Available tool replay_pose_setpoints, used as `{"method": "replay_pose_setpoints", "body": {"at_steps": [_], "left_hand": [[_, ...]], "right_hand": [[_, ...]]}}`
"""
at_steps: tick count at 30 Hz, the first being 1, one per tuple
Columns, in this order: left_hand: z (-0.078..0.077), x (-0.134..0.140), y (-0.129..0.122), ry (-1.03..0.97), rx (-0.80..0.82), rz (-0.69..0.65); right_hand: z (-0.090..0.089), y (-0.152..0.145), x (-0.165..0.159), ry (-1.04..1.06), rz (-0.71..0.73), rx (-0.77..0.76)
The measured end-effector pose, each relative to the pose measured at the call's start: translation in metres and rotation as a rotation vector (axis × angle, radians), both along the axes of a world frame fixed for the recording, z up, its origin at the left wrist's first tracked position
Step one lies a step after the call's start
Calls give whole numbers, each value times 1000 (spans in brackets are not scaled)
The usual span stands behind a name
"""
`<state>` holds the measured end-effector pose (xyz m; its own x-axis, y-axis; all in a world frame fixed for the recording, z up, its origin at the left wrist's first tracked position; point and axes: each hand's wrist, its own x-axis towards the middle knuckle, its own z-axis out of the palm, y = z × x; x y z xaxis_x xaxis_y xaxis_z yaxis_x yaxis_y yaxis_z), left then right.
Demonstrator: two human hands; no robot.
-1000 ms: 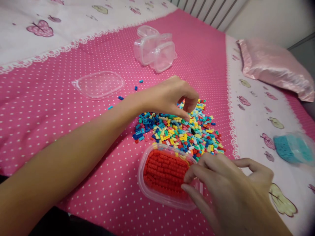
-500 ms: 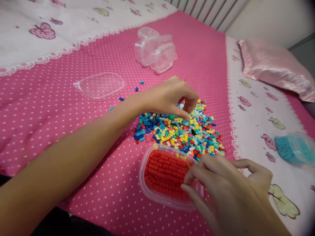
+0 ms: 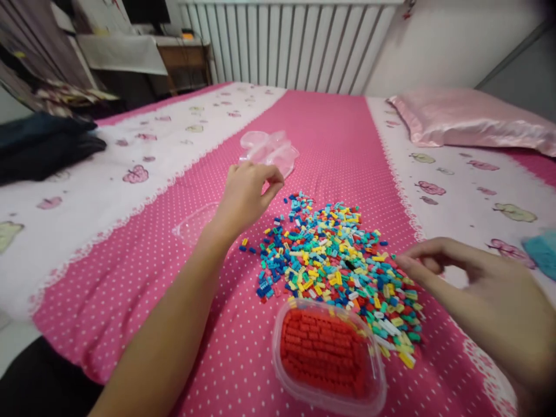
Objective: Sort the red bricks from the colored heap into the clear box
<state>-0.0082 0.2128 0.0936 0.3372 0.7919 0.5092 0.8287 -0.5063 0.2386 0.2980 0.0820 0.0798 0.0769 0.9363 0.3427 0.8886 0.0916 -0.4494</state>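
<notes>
My left hand (image 3: 249, 194) hovers beyond the left side of a heap of small coloured toy bricks (image 3: 325, 249), its fingers curled in and the thumb close to the index finger. Whatever it may hold is hidden. At the heap's right edge, my right hand (image 3: 482, 295) has thumb and index fingertips pressed together; anything between them is too small to make out. In front of the heap stands a clear plastic container (image 3: 278, 370) with red bricks (image 3: 324, 353) packed in rows. A clear lid (image 3: 191, 226) lies flat, partly behind my left wrist.
Several clear empty containers (image 3: 284, 156) are stacked loosely behind my left hand. A pink satin pillow (image 3: 473, 121) lies at the far right, and a blue-filled container (image 3: 542, 255) sits at the right edge. Dark clothing (image 3: 43, 145) lies on the left; a radiator (image 3: 286, 46) stands behind the bed.
The view has tilted up. My left hand has moved from above the heap to its far left side. My right hand has left the red-brick container for the heap's right edge.
</notes>
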Motion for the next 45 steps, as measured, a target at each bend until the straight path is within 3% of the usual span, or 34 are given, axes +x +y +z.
{"method": "replay_pose_setpoints", "body": {"at_steps": [1, 2, 5, 7, 9, 14, 21, 29, 35, 38, 41, 45], "left_hand": [[3, -3, -1, -13, -28, -5], [4, -5, -3, -10, -75, -24], [6, -4, -9, 115, -321, -157], [4, -1, -14, 240, -469, -231], [2, 4, -17, 318, -518, -253], [-4, 12, -17, 386, -508, -276], [-8, 17, -15, 406, -466, -218], [-15, 15, -15, 482, -543, -146], [-7, 18, -19, 461, -531, -122], [-2, 22, -20, 428, -502, -122], [-1, 22, -19, 394, -497, -120], [-4, 17, -17, 336, -539, -175]], "right_hand": [[-8, 10, 3, 85, 42, -62], [-18, 19, 7, 157, 25, -23], [-44, 37, 13, 214, 6, -68], [-52, 41, 14, 223, 3, -84], [-51, 40, 12, 238, 14, -65], [-42, 37, 5, 273, 94, -44], [-56, 49, 15, 347, 62, 42], [-60, 52, 17, 325, 91, 8], [-64, 48, -15, 132, 129, 132], [-64, 51, -39, -25, 262, 172], [-67, 60, -53, -129, 381, 148], [-70, 70, -53, -139, 351, 102]]}}
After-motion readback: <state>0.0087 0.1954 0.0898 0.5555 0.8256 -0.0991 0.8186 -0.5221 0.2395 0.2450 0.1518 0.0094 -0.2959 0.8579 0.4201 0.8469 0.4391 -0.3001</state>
